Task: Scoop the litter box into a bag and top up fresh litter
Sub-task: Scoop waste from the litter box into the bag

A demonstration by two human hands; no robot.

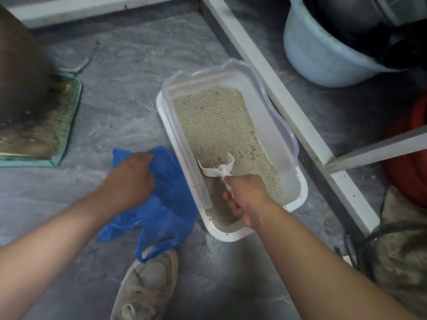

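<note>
A grey stone-look floor carries a white litter box with a clear raised rim, set at centre beside a white frame rail that runs from far centre to near right. Beige litter fills the box. A blue plastic bag lies on the floor, touching the box's left wall. The left hand grips the bag's far edge, fingers curled into the plastic. The right hand is closed round the handle of a white scoop, whose head rests in the litter at the near end. A pale shoe stands near.
</note>
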